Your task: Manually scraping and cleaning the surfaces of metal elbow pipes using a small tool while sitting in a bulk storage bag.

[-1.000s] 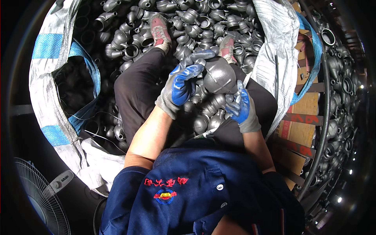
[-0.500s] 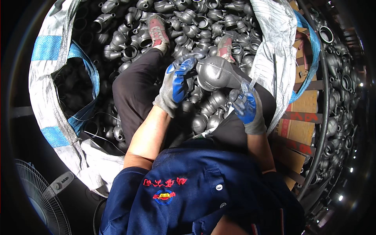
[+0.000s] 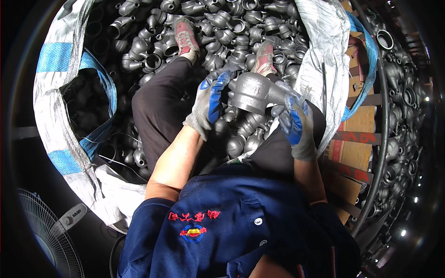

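A grey metal pipe-fitting casting [image 3: 252,95], with a bulbous body, raised markings and a narrower neck, is held above my lap. My right hand [image 3: 297,123], in a grey and blue work glove, is closed round the neck at its right end. At the casting's left end is my left hand [image 3: 206,102], gloved the same way, its fingers bent against the edge; some fingertips are hidden in the dark metal behind. Beneath the casting, several similar castings [image 3: 235,144] lie between my legs.
I sit inside a large white woven bag [image 3: 320,55] with blue bands, among many heaped castings [image 3: 222,19]. My shoes [image 3: 185,37] rest on the heap. A fan [image 3: 46,231] stands at lower left. Cardboard [image 3: 359,125], metal slats and more castings [image 3: 394,116] lie to the right.
The casting has been turned, so its raised markings and flat lower rim now face me where its smooth rounded side did. My right hand has shifted slightly; the left stays close to its end.
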A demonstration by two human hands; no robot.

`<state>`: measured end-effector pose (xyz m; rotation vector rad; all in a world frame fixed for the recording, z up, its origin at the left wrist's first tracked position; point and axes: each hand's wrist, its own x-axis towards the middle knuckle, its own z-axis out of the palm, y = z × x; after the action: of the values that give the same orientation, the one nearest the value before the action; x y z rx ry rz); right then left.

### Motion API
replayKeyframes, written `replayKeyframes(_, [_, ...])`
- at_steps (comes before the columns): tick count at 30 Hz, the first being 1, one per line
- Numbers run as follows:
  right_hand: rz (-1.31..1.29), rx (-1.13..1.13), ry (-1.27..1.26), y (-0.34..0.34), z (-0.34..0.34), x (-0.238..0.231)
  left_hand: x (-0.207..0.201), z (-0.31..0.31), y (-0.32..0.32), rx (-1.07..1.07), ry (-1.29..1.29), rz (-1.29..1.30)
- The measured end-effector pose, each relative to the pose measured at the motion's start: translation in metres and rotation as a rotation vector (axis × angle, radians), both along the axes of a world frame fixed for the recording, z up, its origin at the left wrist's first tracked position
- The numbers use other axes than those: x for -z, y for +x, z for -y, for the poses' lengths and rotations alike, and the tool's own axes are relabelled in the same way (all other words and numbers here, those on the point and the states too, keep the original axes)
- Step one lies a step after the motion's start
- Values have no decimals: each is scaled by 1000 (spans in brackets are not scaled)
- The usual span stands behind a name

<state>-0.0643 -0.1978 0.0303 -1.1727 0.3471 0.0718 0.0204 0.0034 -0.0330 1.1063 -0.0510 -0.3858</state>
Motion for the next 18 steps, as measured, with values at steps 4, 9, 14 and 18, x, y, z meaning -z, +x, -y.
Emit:
replayKeyframes(4, [25, -71, -58, -1, -3, -7, -6, 1, -2, 50, -10, -215])
replayKeyframes(9, [104, -44, -103, 1, -3, 4, -5, 1, -5, -1, -59, -194])
replayKeyframes(14, [147, 28, -292, -2, -15, 20, 13, -6, -1, 0, 457, 464])
replayKeyframes(18, [-41, 106, 3, -6, -7, 33, 5, -7, -4, 80, 135, 184])
